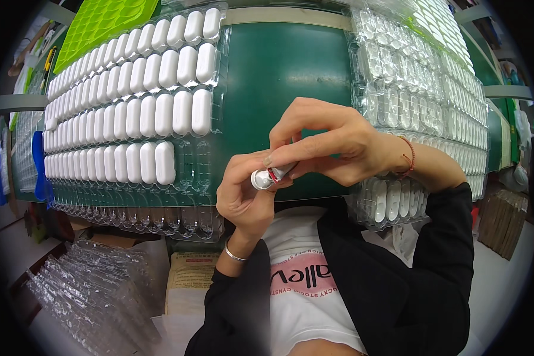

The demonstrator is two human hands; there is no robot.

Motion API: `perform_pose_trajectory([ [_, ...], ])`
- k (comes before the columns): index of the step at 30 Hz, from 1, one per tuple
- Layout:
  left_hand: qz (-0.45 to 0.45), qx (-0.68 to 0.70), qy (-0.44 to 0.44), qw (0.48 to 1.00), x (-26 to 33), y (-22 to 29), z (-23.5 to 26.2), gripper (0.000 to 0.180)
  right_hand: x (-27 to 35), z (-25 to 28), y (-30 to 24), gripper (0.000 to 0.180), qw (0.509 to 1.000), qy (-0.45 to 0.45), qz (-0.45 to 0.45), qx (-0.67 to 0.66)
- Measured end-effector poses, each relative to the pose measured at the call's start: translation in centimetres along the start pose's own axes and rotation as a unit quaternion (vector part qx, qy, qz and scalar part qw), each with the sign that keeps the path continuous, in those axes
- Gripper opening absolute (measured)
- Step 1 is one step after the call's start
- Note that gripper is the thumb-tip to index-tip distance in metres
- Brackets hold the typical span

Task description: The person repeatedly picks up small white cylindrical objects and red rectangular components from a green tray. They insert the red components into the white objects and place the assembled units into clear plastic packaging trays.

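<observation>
In front of my chest, my left hand (pixel 246 193) is closed around a small white rounded plastic piece (pixel 261 180). Its end faces up, and a narrow red-edged part shows beside it. My right hand (pixel 341 145) meets it from the right, thumb and forefinger pinched at that red-edged part, the other fingers curled. Fingers hide much of the piece, so its full shape cannot be made out. To the left lies a clear plastic tray (pixel 193 160) with rows of white oblong cases (pixel 155 115); several slots at the right of its nearest row hold none.
Stacked clear trays (pixel 397 83) with white parts stand on the right of the green table (pixel 287 65). A lime-green tray (pixel 104 26) lies at the far left. Below the table's left edge are a pile of clear trays (pixel 95 296) and a paper sack (pixel 190 276).
</observation>
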State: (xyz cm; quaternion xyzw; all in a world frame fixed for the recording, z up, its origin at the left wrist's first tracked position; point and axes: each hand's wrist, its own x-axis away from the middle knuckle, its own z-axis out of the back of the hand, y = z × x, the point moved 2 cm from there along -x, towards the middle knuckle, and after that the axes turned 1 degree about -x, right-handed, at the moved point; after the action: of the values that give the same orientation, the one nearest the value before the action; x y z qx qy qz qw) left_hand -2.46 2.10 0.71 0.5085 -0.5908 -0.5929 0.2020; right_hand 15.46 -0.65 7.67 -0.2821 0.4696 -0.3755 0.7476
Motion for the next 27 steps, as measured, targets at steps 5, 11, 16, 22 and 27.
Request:
perform_pose_trajectory([
  [5, -0.015, -0.031, 0.000, 0.999, 0.0, 0.0, 0.0, 0.032, 0.2, -0.3, 0.2, 0.042, 1.000, -0.007, 0.021, -0.005],
  [11, -0.029, -0.031, 0.006, 0.999, -0.2, 0.0, 0.0, 0.031, -0.2, -0.2, -0.1, 0.037, 0.999, 0.000, 0.030, 0.021],
  [16, -0.023, 0.008, 0.016, 1.000, -0.1, -0.5, 0.0, 0.030, -0.1, -0.2, 0.0, 0.035, 0.999, 0.008, 0.026, 0.017],
  [22, -0.062, -0.074, -0.035, 0.995, -0.7, 0.1, 0.1, 0.030, 0.2, 0.0, 0.2, 0.027, 0.999, -0.015, 0.048, 0.001],
  [27, 0.003, -0.065, -0.103, 0.993, 1.0, 0.5, -1.7, 0.034, 0.0, 0.6, 0.3, 0.019, 0.998, -0.032, 0.060, -0.008],
])
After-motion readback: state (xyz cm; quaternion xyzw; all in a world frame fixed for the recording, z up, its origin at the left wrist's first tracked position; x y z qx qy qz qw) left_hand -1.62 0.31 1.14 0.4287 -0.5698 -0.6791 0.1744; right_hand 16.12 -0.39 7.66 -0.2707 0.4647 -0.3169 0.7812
